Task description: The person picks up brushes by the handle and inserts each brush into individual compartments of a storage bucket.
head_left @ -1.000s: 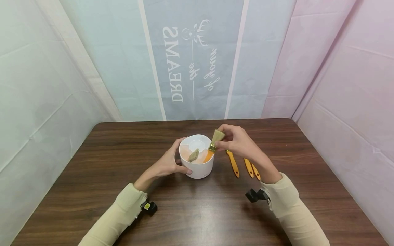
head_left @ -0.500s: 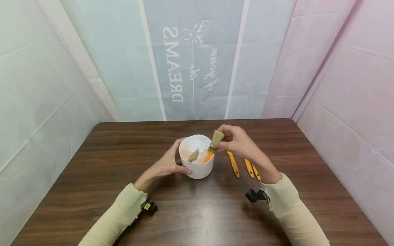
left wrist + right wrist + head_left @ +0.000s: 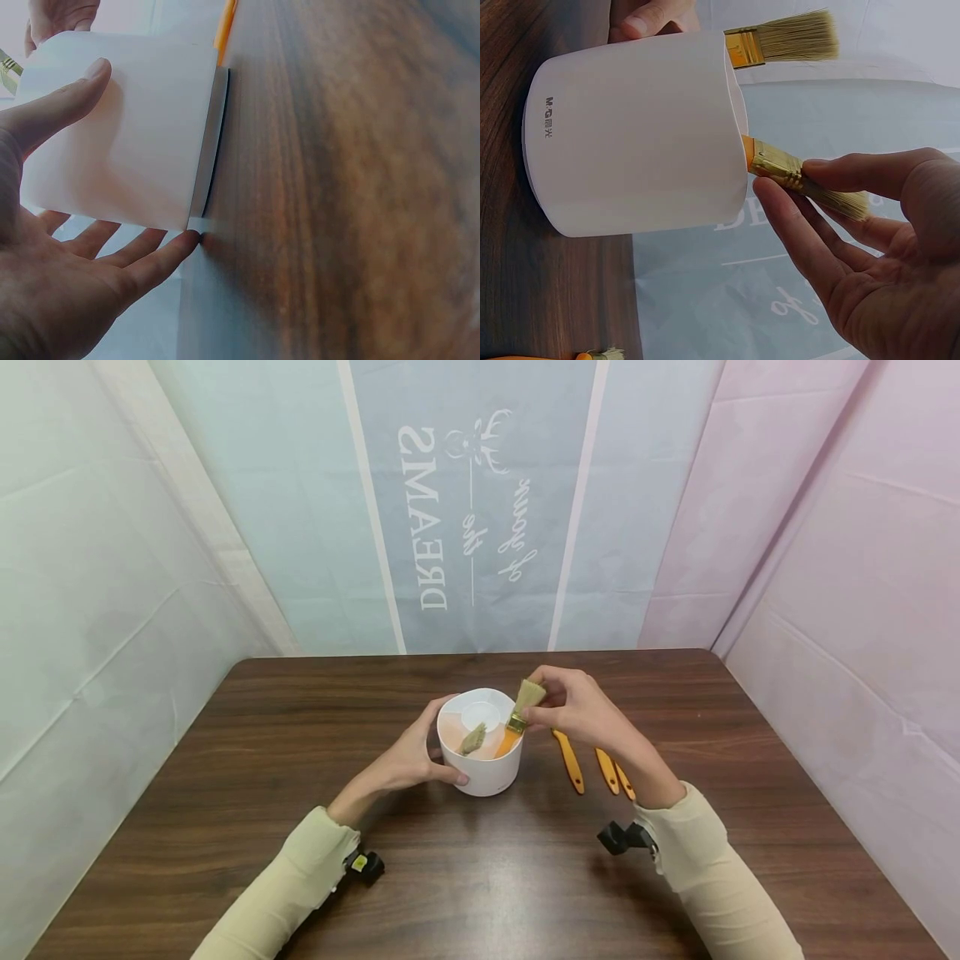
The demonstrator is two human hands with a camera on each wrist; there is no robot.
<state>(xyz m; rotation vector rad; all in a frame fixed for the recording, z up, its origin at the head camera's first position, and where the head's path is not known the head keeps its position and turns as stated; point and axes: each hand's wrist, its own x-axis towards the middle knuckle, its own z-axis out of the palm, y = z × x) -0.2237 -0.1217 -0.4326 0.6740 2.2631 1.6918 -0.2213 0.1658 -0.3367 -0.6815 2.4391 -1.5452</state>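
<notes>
Now my right grip (image 3: 576, 706) pinches a brush (image 3: 516, 722) between thumb and fingertips, its long axis slanting: bristles up and rightward, handle down in the white pot (image 3: 487, 779). My left grip (image 3: 409, 755) clasps that pot!

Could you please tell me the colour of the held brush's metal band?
The metal band is gold, clearest in the right wrist view.

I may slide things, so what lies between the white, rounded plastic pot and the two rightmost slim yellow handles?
In the head view, one slim yellow handle lies there on the brown grained table, its far end hidden behind the right hand.
</notes>
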